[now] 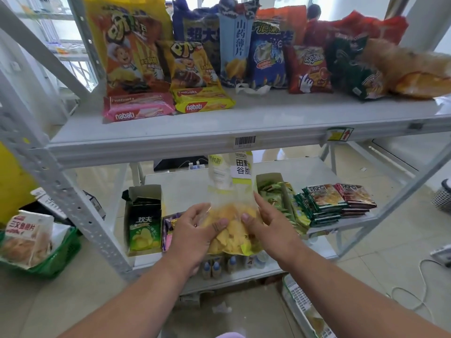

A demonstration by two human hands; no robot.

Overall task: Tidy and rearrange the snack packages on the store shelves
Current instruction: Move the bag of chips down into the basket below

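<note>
The white metal shelf unit [136, 147] fills the view, its upper shelf running above the grip and its lower shelf lying behind and below it. On the upper shelf, up and to the left of the grip, a tall yellow snack bag [127, 42] stands behind a smaller yellow bag [190, 64], with a pink wafer pack [138, 107] and a yellow wafer pack [202, 100] lying flat in front of them. Straight above the grip stand a pale blue chip bag [235, 50] and a dark blue bag [268, 57]; up and to the right are a red bag [308, 69] and a green bag [351, 67].

Both hands hold a clear bag of yellow chips [231, 211] upright in front of the lower shelf, its top reaching the upper shelf's edge. The left hand [195, 230] grips the bag's lower left side, thumb pressed across the front and fingers curled round the plastic. The right hand [266, 220] clasps the lower right side, thumb on the front, fingers wrapped behind.

Left of the grip an open box of green chip packets [144, 225] stands on the lower shelf. Right of the grip sits a cardboard box of green packets [273, 196], and further right a stack of small flat packets [336, 201]. Far left, on the floor, a green basket [56, 262] holds a white packet [26, 230].
</note>
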